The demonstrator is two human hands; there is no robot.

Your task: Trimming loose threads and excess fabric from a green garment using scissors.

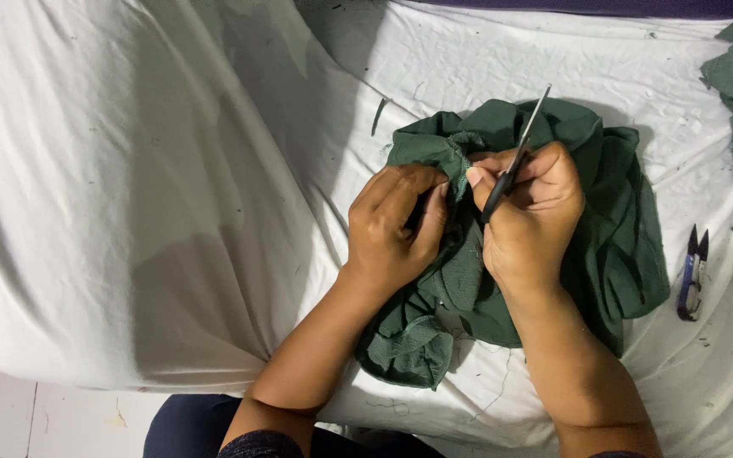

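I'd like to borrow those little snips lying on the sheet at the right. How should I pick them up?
Grip the thread snips at the blue handle end nearest the person, coming from above. The two dark blades point away up the white sheet, so a hand there stays off the tips.

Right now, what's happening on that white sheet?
A person is working on a bunched dark green cloth lying on a white sheet. The left hand pinches a fold of the cloth, while the right hand holds a thin, dark-handled pointed tool at that spot. A small pair of thread snips lies untouched on the sheet, off to the right.
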